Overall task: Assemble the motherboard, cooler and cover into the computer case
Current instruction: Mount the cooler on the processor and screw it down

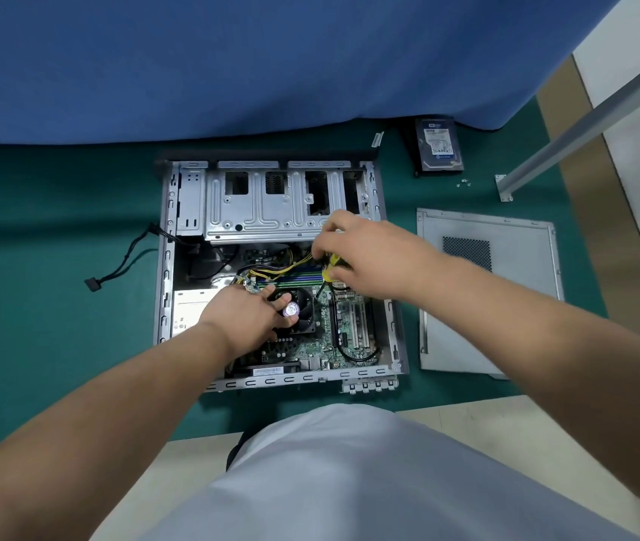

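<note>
The open grey computer case [396,337] lies flat on the green table, with the green motherboard [310,337] inside it. On the board sits the black cooler fan [302,306] with a round purple label. My left hand [244,314] rests on the cooler's left side, thumb lying across the fan. My right hand [365,255] grips a yellow-and-black screwdriver [332,267] upright over the board, just right of the cooler's far corner. Yellow and black cables [283,269] run behind the cooler. The grey side cover [505,306] lies flat to the right of the case.
A hard drive [438,146] lies at the back right, with a few small screws [464,183] near it. A black cable with a connector [93,283] trails out of the case's left side. A metal post [583,126] slants across the right. Blue cloth [232,64] hangs behind.
</note>
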A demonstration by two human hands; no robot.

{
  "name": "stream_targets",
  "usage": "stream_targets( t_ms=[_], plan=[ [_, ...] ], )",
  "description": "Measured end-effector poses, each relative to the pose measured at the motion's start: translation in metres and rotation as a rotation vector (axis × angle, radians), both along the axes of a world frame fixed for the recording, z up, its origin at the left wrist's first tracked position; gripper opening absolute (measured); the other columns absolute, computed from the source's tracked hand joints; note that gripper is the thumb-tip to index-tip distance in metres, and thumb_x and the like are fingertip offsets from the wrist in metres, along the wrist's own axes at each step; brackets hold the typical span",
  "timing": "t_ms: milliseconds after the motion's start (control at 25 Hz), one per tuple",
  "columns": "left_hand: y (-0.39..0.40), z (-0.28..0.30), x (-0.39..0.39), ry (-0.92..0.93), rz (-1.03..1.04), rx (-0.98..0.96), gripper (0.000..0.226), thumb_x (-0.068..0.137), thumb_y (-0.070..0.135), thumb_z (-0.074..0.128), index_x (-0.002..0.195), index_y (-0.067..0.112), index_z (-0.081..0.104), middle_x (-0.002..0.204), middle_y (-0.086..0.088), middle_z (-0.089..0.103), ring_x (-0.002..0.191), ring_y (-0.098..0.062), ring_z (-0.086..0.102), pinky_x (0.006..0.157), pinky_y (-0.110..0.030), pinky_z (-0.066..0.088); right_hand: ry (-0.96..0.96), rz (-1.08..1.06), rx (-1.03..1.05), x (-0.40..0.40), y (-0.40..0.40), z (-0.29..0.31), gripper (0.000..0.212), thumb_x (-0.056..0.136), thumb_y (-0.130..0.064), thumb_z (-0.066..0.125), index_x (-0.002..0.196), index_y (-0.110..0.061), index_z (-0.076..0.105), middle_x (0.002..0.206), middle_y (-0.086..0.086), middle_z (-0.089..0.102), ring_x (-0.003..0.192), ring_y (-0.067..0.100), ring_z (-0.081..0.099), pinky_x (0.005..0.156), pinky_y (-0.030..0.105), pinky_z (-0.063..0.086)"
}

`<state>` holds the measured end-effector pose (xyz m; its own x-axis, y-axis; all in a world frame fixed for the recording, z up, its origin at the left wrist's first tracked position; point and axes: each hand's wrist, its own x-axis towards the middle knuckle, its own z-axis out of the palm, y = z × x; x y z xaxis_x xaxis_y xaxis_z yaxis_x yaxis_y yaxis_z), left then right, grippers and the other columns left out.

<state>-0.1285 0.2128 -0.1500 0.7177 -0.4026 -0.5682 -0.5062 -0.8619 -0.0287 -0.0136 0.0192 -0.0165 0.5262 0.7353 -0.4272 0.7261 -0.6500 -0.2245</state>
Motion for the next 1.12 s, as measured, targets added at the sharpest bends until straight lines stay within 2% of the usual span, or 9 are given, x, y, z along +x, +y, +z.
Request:
stream_targets(
  t_ms=[120, 240, 360, 440, 560, 680, 800, 960, 1120],
  plan=[
    [0.001, -0.002, 0.000, -0.005, -0.002, -0.004, 0.050, 0.110, 0.041, 0.033, 0.157, 0.051, 0.017, 0.170, 0.014, 0.009, 0.155, -0.018, 0.023, 0.094, -0.041, 0.047, -0.004, 0.140, -0.063, 0.005, -0.008, 0.006, 0.045, 0.096, -0.012, 0.058, 0.137, -0.031, 0.058, 0.131, -0.002, 0.056, 0.106, 0.027, 0.063, 0.086, 0.043, 0.055],
    [0.001, -0.004, 0.000, -0.002, 0.003, 0.000, 0.051, 0.110, 0.041, 0.033, 0.157, 0.051, 0.016, 0.170, 0.015, 0.008, 0.156, -0.018, 0.022, 0.091, -0.041, 0.046, -0.075, -0.108, -0.048, -0.007, -0.003, -0.003, 0.029, 0.105, -0.039, 0.049, 0.121, -0.020, 0.063, 0.096, 0.005, 0.063, 0.089, 0.030, 0.062, 0.070, 0.040, 0.052],
    [0.001, -0.005, 0.002, 0.004, 0.004, 0.005, 0.050, 0.110, 0.042, 0.032, 0.157, 0.051, 0.015, 0.170, 0.015, 0.007, 0.156, -0.017, 0.019, 0.093, -0.041, 0.045, -0.245, -0.287, -0.140, -0.014, -0.002, -0.012, 0.054, 0.104, -0.065, 0.029, 0.091, -0.017, 0.050, 0.063, -0.001, 0.040, 0.058, 0.023, 0.042, 0.048, 0.033, 0.031],
    [0.001, -0.003, 0.002, 0.006, 0.003, 0.004, 0.050, 0.110, 0.043, 0.033, 0.157, 0.051, 0.016, 0.170, 0.015, 0.007, 0.156, -0.017, 0.020, 0.094, -0.040, 0.044, -0.160, -0.239, -0.120, -0.009, -0.008, -0.010, 0.054, 0.102, -0.067, 0.031, 0.102, -0.016, 0.049, 0.073, 0.000, 0.049, 0.066, 0.025, 0.050, 0.051, 0.035, 0.038],
    [0.000, -0.002, 0.000, 0.001, -0.004, 0.007, 0.049, 0.110, 0.043, 0.033, 0.156, 0.051, 0.018, 0.171, 0.014, 0.008, 0.155, -0.018, 0.022, 0.093, -0.040, 0.044, 0.024, 0.032, -0.054, 0.001, -0.014, 0.001, 0.038, 0.104, -0.040, 0.052, 0.139, -0.025, 0.049, 0.128, 0.002, 0.052, 0.097, 0.030, 0.062, 0.078, 0.044, 0.054],
    [0.000, 0.000, 0.000, 0.001, -0.012, 0.004, 0.049, 0.110, 0.044, 0.033, 0.157, 0.050, 0.018, 0.171, 0.014, 0.008, 0.155, -0.018, 0.023, 0.095, -0.040, 0.045, 0.033, 0.183, 0.000, 0.003, -0.011, 0.004, 0.041, 0.101, -0.020, 0.056, 0.141, -0.030, 0.053, 0.134, -0.001, 0.054, 0.108, 0.029, 0.062, 0.088, 0.046, 0.054],
    [0.000, 0.000, 0.000, -0.003, -0.011, -0.008, 0.050, 0.110, 0.044, 0.032, 0.157, 0.050, 0.016, 0.171, 0.014, 0.008, 0.156, -0.017, 0.021, 0.098, -0.040, 0.045, -0.050, -0.046, 0.045, -0.011, 0.001, -0.007, 0.034, 0.103, -0.042, 0.052, 0.129, -0.021, 0.061, 0.096, 0.003, 0.064, 0.096, 0.030, 0.064, 0.070, 0.040, 0.052],
    [0.000, 0.000, 0.001, -0.001, -0.014, -0.001, 0.051, 0.110, 0.044, 0.032, 0.157, 0.050, 0.015, 0.171, 0.015, 0.007, 0.157, -0.017, 0.018, 0.098, -0.041, 0.046, -0.355, -0.288, -0.071, -0.021, 0.010, -0.019, 0.058, 0.102, -0.068, 0.033, 0.090, -0.017, 0.058, 0.056, -0.003, 0.035, 0.048, 0.019, 0.035, 0.044, 0.028, 0.021],
    [-0.001, 0.003, 0.000, -0.010, -0.019, 0.001, 0.050, 0.110, 0.044, 0.033, 0.157, 0.049, 0.017, 0.171, 0.014, 0.009, 0.155, -0.018, 0.023, 0.096, -0.041, 0.046, 0.011, 0.002, 0.014, -0.003, 0.002, -0.010, 0.045, 0.100, -0.058, 0.051, 0.135, -0.032, 0.056, 0.129, 0.000, 0.056, 0.093, 0.022, 0.061, 0.074, 0.038, 0.054]
  ],
)
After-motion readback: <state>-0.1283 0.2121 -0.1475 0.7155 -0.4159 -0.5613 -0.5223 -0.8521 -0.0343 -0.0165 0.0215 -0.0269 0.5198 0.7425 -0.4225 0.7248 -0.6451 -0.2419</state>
